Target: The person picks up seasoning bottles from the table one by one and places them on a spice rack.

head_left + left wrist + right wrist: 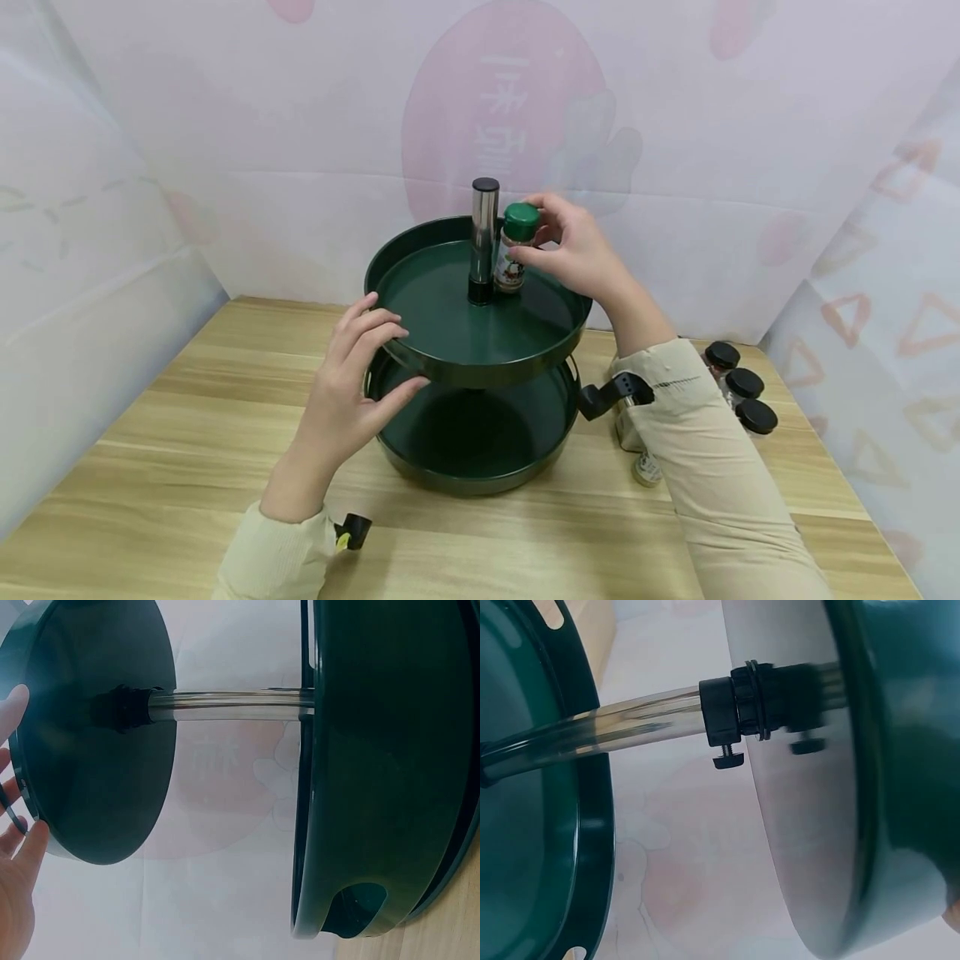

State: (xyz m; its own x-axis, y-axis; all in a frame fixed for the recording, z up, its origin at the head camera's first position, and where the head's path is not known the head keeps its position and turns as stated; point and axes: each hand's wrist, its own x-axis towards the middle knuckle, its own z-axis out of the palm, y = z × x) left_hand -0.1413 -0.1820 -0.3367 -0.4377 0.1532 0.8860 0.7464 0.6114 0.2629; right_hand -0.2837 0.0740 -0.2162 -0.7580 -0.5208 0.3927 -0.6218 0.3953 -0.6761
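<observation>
A dark green two-tier round stand rises around a shiny metal pole (485,237) with a black cap. Beside that pole, in the upper tray (442,325), my right hand (570,246) grips a small spice jar (510,271) with a green lid, thumb in front and fingers behind. The jar is upright, its base at the tray floor. My left hand (352,383) is at the left front rim of the same tray, fingers spread and fingertips at the edge. In the left wrist view, its fingers (30,851) lie along the tray's rim.
Below sits the deeper lower tray (480,483), with cut-out handles. To the right, several black-lidded jars (744,383) stand on the wooden table (187,433), partly hidden by my right sleeve (720,475). A small container (647,470) is near that sleeve. A printed cloth backdrop (300,125) hangs behind.
</observation>
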